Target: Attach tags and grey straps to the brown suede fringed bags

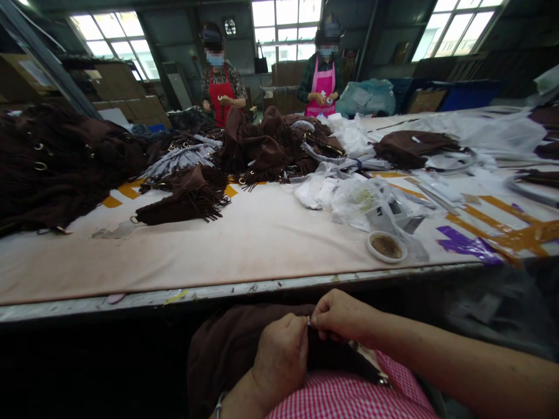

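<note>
A dark brown suede-like bag (227,343) lies in my lap below the table edge, against a pink checked apron (349,396). My left hand (282,352) is closed on its upper edge, with the thumb toward the middle. My right hand (338,315) pinches a small shiny metal piece (309,321) at that same edge, and the fingertips of both hands nearly meet there. The kind of metal piece is too small to tell. Gold-coloured hardware (383,379) shows at the bag's right end. Fingers curl out of sight beneath both hands.
On the cloth-covered table (196,256) lie a fringed brown bag (183,195), a large brown pile (56,157), clear plastic wrapping (367,201) and a shallow round dish (386,247) of dark contents. Two people in a red apron (221,96) and a pink apron (324,81) stand across it.
</note>
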### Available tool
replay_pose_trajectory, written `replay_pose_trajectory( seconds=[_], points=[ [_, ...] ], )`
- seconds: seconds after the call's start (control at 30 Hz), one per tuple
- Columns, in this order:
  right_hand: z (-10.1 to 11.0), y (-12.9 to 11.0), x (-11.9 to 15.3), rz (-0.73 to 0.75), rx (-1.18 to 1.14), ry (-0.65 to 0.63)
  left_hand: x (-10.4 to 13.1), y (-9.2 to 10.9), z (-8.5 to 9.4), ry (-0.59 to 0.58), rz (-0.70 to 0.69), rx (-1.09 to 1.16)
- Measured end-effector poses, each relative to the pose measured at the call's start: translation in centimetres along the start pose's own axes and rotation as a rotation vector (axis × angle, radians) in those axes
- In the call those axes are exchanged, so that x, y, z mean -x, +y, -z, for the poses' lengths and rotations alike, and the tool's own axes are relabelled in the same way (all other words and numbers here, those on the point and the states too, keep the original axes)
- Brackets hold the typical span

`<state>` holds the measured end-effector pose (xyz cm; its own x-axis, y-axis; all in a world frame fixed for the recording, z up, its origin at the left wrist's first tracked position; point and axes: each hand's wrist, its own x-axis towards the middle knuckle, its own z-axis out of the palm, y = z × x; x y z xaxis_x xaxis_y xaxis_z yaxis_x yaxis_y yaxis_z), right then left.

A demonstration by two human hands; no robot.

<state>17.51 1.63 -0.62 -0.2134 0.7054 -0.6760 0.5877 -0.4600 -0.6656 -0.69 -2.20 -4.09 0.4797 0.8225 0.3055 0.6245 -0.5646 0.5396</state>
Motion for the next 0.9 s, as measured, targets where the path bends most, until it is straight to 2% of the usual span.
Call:
replay_pose_trajectory(
  seconds=[0.13, 0.23, 0.3, 0.47, 0.57, 0.7, 0.8, 0.9],
  points=[
    [-0.3, -0.1, 0.6, 0.024, -0.073, 0.003, 0.5, 0.1, 0.1, 0.011, 0.006, -0.046],
    [-1.0, -0.2, 0.9, 0.019, -0.149, 0.032, 0.7, 0.3, 0.3, -0.015, 0.070, -0.051],
    [-1.6, -0.3, 1.0, 0.008, -0.174, 0.062, 0.5, 0.5, 0.7, -0.072, 0.183, -0.003],
    [-2.7, 0.0, 1.8, 0.002, -0.137, 0.104, -0.9, 1.0, 2.0, -0.217, 0.577, 0.213],
    [-2.8, 0.2, 2.1, 0.035, -0.193, 0.091, -1.2, 1.2, 2.4, -0.222, 0.649, 0.323],
    [-2.1, 0.4, 2.3, 0.124, -0.337, 0.050, -0.5, 1.1, 2.5, -0.190, 0.572, 0.321],
    [-1.4, 0.2, 2.0, 0.180, -0.422, 0.081, 0.2, 0.9, 2.2, -0.156, 0.394, 0.233],
    [-1.2, -0.7, 1.6, 0.154, -0.400, 0.101, 0.6, 0.4, 1.8, -0.111, 0.198, 0.081]
  ],
)
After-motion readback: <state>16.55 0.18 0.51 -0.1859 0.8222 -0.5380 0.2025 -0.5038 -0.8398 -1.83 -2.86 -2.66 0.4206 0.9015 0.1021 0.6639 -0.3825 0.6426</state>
